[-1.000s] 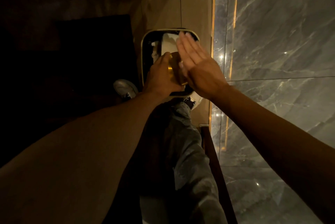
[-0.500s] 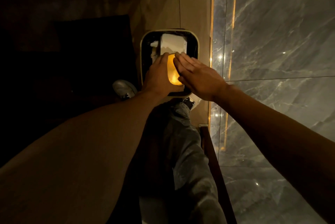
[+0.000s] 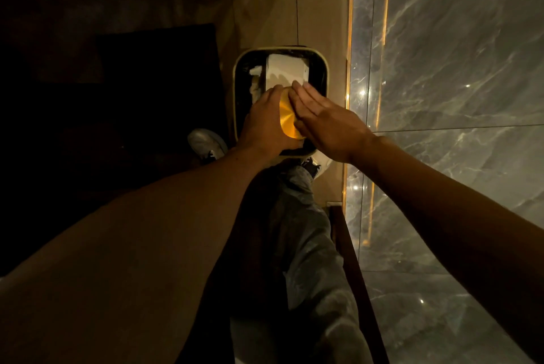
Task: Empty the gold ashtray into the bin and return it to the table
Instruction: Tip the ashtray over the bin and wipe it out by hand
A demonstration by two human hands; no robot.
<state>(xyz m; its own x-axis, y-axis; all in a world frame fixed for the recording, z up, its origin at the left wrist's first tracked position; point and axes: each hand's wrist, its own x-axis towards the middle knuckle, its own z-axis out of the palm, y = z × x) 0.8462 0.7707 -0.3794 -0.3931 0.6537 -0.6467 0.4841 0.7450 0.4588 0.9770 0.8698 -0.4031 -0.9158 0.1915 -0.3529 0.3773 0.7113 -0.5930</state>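
Head view: your left hand (image 3: pixel 266 122) grips the ashtray (image 3: pixel 288 119) tipped on edge directly over the bin (image 3: pixel 235 104); your right hand (image 3: pixel 326 125) lies flat and open against its base, holding nothing, nearer the wall (image 3: pixel 441 69).

arms (image 3: pixel 164 246): bare, no sleeves | trousers (image 3: pixel 309 246): grey, creased | shoes (image 3: pixel 206 144): pale, dark laces

A dim, upscale interior, perhaps a hotel or lounge. A polished grey veined marble wall (image 3: pixel 459 75) carries glowing vertical gold light strips (image 3: pixel 350 39), above glossy beige floor tiles (image 3: pixel 321 16). A small cream-rimmed rounded-square bin (image 3: pixel 235 98) stands on the floor.
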